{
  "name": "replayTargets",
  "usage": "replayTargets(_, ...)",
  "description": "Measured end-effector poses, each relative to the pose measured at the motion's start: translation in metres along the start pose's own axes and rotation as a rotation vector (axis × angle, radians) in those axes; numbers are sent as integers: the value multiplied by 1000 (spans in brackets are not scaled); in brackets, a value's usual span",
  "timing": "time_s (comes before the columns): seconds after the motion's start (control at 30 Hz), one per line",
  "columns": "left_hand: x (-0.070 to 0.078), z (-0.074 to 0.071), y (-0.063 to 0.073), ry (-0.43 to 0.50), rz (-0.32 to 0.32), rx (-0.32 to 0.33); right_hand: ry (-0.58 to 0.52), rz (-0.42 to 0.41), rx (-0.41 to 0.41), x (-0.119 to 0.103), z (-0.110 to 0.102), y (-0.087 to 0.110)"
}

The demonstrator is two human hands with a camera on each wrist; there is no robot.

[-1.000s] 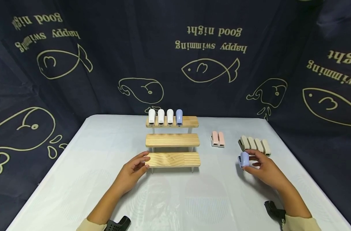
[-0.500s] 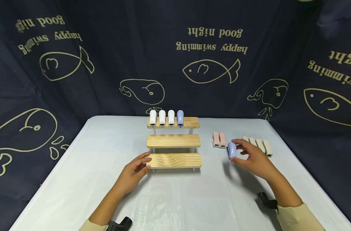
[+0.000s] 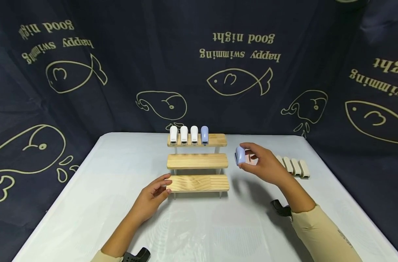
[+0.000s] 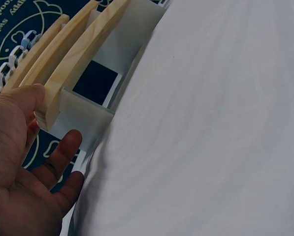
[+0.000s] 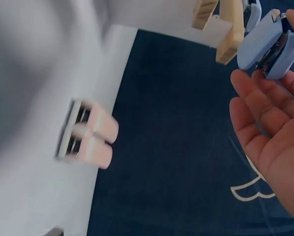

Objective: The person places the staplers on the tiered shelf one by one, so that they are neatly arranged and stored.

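Note:
My right hand (image 3: 265,164) pinches a small blue stapler (image 3: 240,155) between thumb and fingers, raised above the table to the right of the three-tier wooden rack (image 3: 199,183). In the right wrist view, the same blue stapler (image 5: 260,42) overlaps the ends of the rack's shelves. My left hand (image 3: 151,197) holds the left end of the lowest shelf; the left wrist view has the thumb against the shelf's end (image 4: 48,105), with other fingers loosely spread. Along the top shelf stand three white staplers (image 3: 184,134) and another blue stapler (image 3: 204,134).
Two pink staplers (image 5: 97,132) stand side by side on the white table (image 3: 199,225), mostly hidden behind my right hand in the head view. Several beige staplers (image 3: 296,167) form a row farther right. A dark printed cloth (image 3: 238,109) hangs behind the table.
My right hand has lifted the blue stapler from beside the beige row and carried it left and away from me, past the pink staplers towards the rack. My left hand has stayed at the lowest shelf.

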State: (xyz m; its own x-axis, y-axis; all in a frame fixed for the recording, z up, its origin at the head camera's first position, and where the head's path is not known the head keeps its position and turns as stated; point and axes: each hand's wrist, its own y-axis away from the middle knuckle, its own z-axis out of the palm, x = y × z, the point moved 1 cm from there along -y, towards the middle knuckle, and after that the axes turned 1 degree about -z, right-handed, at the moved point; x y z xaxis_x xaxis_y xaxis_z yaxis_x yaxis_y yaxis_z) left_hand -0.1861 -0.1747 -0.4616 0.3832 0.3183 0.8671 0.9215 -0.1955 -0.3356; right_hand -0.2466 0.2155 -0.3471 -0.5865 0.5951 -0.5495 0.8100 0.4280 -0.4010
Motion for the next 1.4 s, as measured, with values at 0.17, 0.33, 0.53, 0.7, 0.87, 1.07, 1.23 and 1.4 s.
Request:
replayTargets(0.17, -1, -1, 0, 6, -12, -3, -32, 12, 10, -7, 5, -19)
replayTargets(0.33, 0, -2, 0, 18, -38, -13, -25, -1, 20, -10, 7, -36)
replayTargets(0.53, 1, -3, -1, 21, -54, -16, -40, -8, 13, -15, 10, -54)
replayTargets(0.7, 1, -3, -1, 15, -48, -19, -67, 1, -6, -19, 15, -69)
replayTargets(0.87, 1, -2, -1, 23, -60, -25, -79, 17, -32, -21, 21, -81)
replayTargets(1.07, 2, -2, -1, 22, -51, -31, -80, 47, -40, -21, 28, -90)
replayTargets(1.23, 2, -2, -1, 15, -53, -26, -95, 75, -41, -18, 33, -95)
replayTargets(1.4, 2, -1, -1, 10, -26, -25, -104, 93, -46, -15, 37, -97)
